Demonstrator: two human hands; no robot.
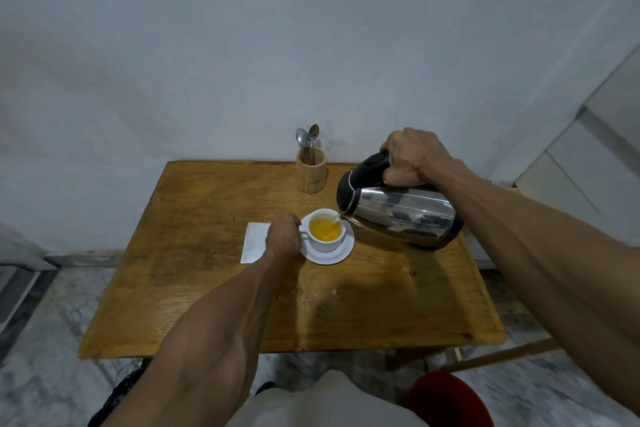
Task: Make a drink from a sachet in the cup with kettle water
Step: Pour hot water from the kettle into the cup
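Note:
A white cup stands on a white saucer in the middle of the wooden table. Orange liquid fills much of the cup. My right hand grips the black handle of a steel kettle, which is tilted left with its spout over the cup's right rim; a thin stream of water runs in. My left hand is closed on the cup's handle at the saucer's left edge. A white sachet lies flat on the table, partly under my left hand.
A bamboo holder with two metal spoons stands at the table's back edge against the wall. A red stool sits at the lower right on the marble floor. White steps rise on the right.

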